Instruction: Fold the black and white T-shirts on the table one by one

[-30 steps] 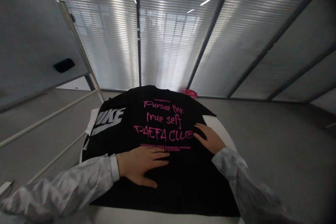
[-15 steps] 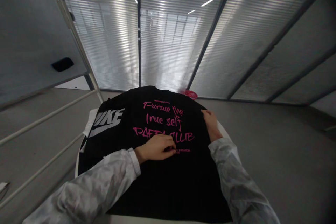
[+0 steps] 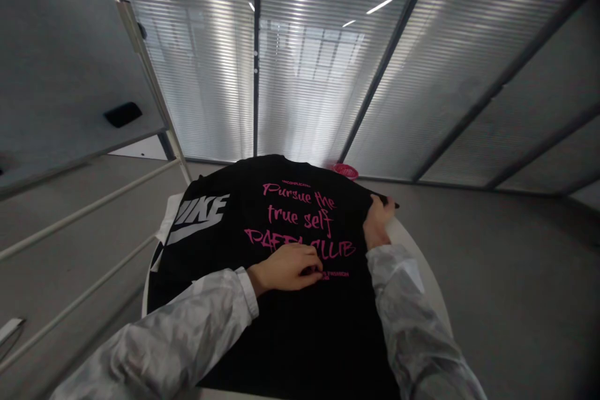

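Right grip (image 3: 379, 220) at sleeve (image 3: 364, 196) of black shirt (image 3: 309, 337), left grip (image 3: 294, 267) over lettering (image 3: 315, 220)

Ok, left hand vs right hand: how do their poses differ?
The left hand is over the pink lettering; the right hand is at the right side of the black shirt. The left hand points sideways; the right hand points away from the person. Both are bare, emerging from grey patterned sleeves.

“Pursue the true self” on black shirt (image 3: 300, 232) beyond left hand (image 3: 285, 267), “CLUB” (line partly hidden) and “FASHION” between hands, “NIKE” on black cloth (image 3: 194, 251) to their left
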`<act>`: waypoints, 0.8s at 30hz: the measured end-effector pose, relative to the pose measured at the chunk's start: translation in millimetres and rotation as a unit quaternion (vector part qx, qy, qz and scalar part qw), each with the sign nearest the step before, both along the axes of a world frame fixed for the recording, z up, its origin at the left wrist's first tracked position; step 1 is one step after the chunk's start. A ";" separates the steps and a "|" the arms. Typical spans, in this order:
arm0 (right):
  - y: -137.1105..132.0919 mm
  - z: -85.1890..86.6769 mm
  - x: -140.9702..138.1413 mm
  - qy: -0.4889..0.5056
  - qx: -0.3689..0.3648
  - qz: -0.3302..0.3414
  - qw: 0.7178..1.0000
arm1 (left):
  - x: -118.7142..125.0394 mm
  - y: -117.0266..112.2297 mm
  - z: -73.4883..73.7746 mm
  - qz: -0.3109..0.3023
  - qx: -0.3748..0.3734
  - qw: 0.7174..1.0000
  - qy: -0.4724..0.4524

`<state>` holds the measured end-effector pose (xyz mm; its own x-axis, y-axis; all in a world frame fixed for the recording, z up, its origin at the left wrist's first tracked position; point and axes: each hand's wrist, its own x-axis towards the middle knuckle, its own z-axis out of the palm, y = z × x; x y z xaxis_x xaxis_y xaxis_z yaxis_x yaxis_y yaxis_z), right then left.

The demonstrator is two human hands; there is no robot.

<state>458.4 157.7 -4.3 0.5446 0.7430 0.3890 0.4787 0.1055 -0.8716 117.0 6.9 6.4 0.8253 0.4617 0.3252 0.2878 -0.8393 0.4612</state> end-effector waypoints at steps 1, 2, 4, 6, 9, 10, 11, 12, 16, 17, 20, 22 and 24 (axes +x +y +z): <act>2.2 2.6 -9.9 -0.020 0.004 -0.012 1.000 | 0.0 0.2 0.1 0.001 0.001 1.000 0.000; 3.6 5.9 -21.0 -0.055 0.007 -0.017 0.998 | 0.0 0.4 0.0 0.001 0.001 1.000 0.000; 3.1 14.0 -45.4 -0.172 0.004 0.026 0.985 | 0.2 0.8 -0.3 0.000 0.003 1.000 0.001; -1.7 21.7 -69.0 -0.310 -0.027 0.163 0.936 | 0.4 1.4 -1.2 -0.003 0.006 1.000 0.002; -13.6 29.0 -92.5 -0.428 -0.091 0.376 0.817 | 0.6 2.0 -2.7 -0.004 0.011 1.000 0.003; -17.5 30.3 -95.4 -0.439 -0.101 0.414 0.791 | 0.5 2.1 -3.0 -0.003 0.010 1.000 0.004; -20.9 31.2 -95.8 -0.441 -0.105 0.434 0.779 | 0.5 2.1 -3.0 -0.002 0.009 1.000 0.005; -23.7 31.9 -93.8 -0.440 -0.103 0.438 0.777 | 0.4 1.9 -2.8 -0.002 0.008 1.000 0.007; -29.3 32.5 -72.7 -0.471 -0.120 0.350 0.801 | -0.2 1.1 -1.0 -0.005 0.008 1.000 0.004; -30.0 31.8 -67.0 -0.486 -0.139 0.316 0.803 | -0.3 0.9 -0.9 -0.004 0.008 1.000 0.001; -30.5 27.6 -54.7 -0.521 -0.183 0.259 0.792 | -0.4 0.9 -1.8 -0.003 0.009 1.000 -0.005; -29.0 25.1 -51.5 -0.529 -0.185 0.262 0.785 | -0.5 1.0 -3.0 -0.003 0.008 1.000 -0.009; -25.9 24.8 -51.8 -0.534 -0.182 0.265 0.782 | -0.7 1.1 -3.8 -0.004 0.007 1.000 -0.013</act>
<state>406.6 131.8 20.6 -0.3680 0.9219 0.1215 0.9275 0.3732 -0.0227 116.3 8.0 2.6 0.8201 0.4509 0.3522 0.2700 -0.8477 0.4566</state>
